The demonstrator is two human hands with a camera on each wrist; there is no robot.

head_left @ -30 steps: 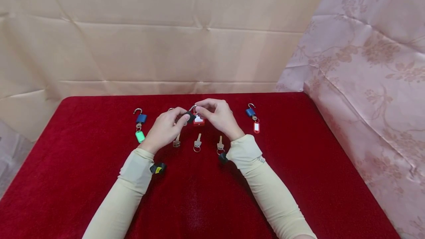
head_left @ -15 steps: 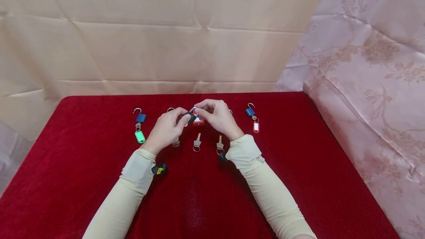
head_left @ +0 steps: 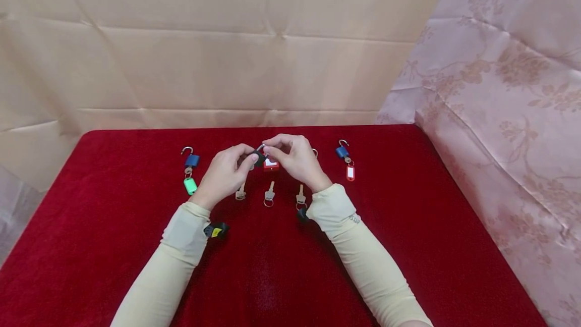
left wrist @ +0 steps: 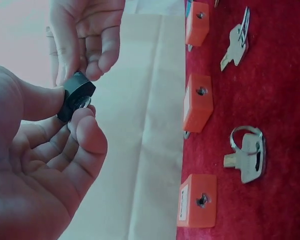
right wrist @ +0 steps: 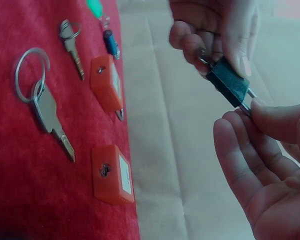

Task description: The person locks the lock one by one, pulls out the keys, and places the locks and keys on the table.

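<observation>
A small black padlock (head_left: 259,158) is held up between both hands, over the far part of the red cloth. The left hand (head_left: 225,173) pinches the padlock's body between thumb and fingers; at its lower end a bit of silver metal (left wrist: 84,102) shows beside the fingertips. With thumb and fingertips, the right hand (head_left: 297,161) grips the steel shackle (right wrist: 252,94), which sticks out of the body in the right wrist view. Behind the hands stands a red padlock (head_left: 271,166) with a white label, partly covered; the left wrist view shows several such red padlocks (left wrist: 199,104) in a row.
Loose keys on rings, such as the middle key (head_left: 270,194), lie nearer than the red padlocks. An open blue padlock (head_left: 192,161) with a green tag (head_left: 190,185) lies left; another blue padlock (head_left: 342,153) with a red tag (head_left: 350,172) lies right. Curtains hang behind the table.
Both hands have shifted slightly left together with the black padlock. The grips look the same, and the things on the cloth stay in place.
</observation>
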